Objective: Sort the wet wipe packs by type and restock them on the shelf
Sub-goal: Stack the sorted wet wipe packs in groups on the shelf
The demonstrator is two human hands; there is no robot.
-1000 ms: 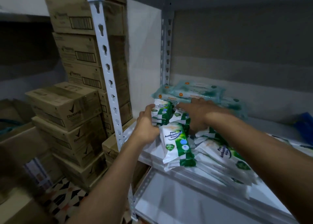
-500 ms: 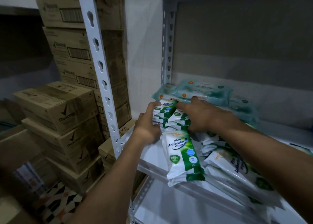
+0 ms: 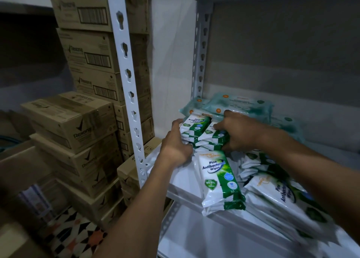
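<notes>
A stack of green-and-white pine antibacterial wipe packs stands on the white shelf, in front of pale teal wipe packs piled at the back. My left hand presses against the stack's left side. My right hand grips the stack from the right, thumb over the top packs. More green-and-white packs lie loose toward the shelf's front edge, and others lie under my right forearm.
A white slotted upright stands at the shelf's front left corner, a grey one at the back. Stacked brown cartons fill the left side on a patterned floor. A lower shelf board shows below.
The view has drawn closer to the shelf. Both hands stay on the same stack, pressed tighter against its sides.
</notes>
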